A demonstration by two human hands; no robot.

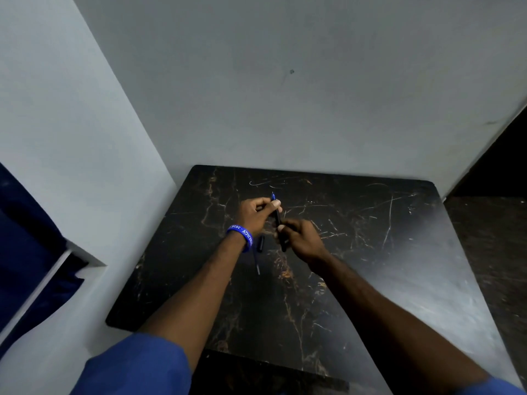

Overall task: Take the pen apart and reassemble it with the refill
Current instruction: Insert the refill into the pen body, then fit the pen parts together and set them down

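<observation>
With the pen barrel point(279, 223) held above the dark marble table point(370, 252), long axis running away, blue tip far; left hand point(256, 213) pinching the tip end, right hand point(299, 238) closed around the near end, cap point(261, 243) lying just beside the left wrist

Pen parts over a table in a wall corner

Both hands point(258, 213) point(299, 236) hold the pen point(278, 220) above the table point(370, 252); a cap point(261, 243) and refill point(256, 262) lie beneath the left wrist.
</observation>
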